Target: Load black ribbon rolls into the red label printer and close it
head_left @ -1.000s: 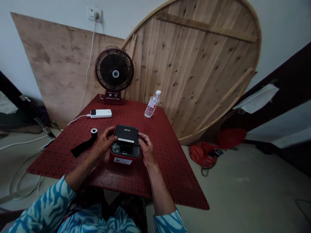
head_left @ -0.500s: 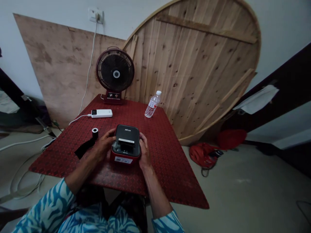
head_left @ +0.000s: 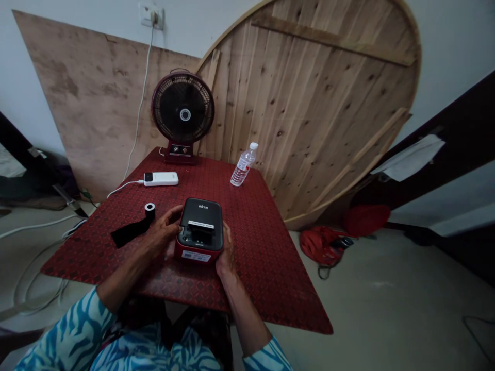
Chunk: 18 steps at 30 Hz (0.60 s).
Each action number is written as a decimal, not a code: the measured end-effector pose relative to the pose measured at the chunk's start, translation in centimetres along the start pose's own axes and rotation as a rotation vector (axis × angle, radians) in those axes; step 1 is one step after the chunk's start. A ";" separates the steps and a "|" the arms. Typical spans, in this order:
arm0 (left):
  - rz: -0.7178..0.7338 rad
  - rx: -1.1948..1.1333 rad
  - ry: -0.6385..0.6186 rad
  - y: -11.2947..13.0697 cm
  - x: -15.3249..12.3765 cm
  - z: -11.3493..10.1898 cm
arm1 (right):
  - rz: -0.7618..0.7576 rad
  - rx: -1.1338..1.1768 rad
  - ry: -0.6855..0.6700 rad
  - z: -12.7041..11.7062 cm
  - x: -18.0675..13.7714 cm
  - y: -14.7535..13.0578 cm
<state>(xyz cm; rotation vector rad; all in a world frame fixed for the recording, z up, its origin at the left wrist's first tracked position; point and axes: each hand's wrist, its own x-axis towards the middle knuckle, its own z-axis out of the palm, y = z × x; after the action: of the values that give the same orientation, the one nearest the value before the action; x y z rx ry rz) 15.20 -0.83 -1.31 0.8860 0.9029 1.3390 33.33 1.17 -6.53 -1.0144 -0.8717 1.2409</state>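
Head view: hands [head_left: 166, 230] hold device [head_left: 201, 214]; bottle [head_left: 242, 167] contents unclear.

pale wall [head_left: 96, 16] is fitted with a white socket [head_left: 147, 14]; against it are set a stained board [head_left: 88, 87] and a large round panel [head_left: 309, 103] of knotted planks. table [head_left: 266, 273] surfaced in dark red diamond pattern. smooth greyish floor [head_left: 379, 304] dimly lit.

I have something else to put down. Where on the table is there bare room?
The widest bare patch of table runs from the right hand to the table's right edge. Another lies between the power bank, the bottle and the box. The left is crowded: the black roll lies close to the left hand.
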 end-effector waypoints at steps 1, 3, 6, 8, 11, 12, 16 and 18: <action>0.002 0.010 -0.004 0.0 -0.1 0.0 | -0.004 -0.008 0.002 0.0 -0.1 -0.1; 0.001 0.024 -0.011 -0.2 -0.1 0.1 | -0.006 -0.026 0.005 0.0 -0.1 -0.2; 0.022 0.048 0.013 -0.5 -0.1 0.1 | 0.003 -0.018 0.010 0.0 -0.2 -0.2; 0.025 0.062 0.031 -0.7 -0.1 0.0 | 0.017 0.010 0.005 -0.1 -0.2 0.0; 0.015 0.056 0.056 -1.0 0.0 0.0 | 0.035 0.034 -0.010 -0.1 -0.2 0.3; 0.017 0.056 0.066 -1.0 0.0 -0.1 | 0.037 0.032 -0.012 -0.1 -0.2 0.4; 0.035 0.046 0.051 -1.4 -0.1 -0.1 | -0.050 -0.024 0.053 -0.7 0.5 -0.6; 0.054 0.020 0.027 -1.5 -0.2 0.0 | -0.168 -0.100 0.126 -1.3 1.3 -2.1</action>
<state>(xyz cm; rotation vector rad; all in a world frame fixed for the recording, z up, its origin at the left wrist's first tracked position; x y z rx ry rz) 15.76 -1.08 -2.64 0.9159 0.9203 1.3931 35.36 2.18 -5.00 -1.0648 -0.9083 0.9890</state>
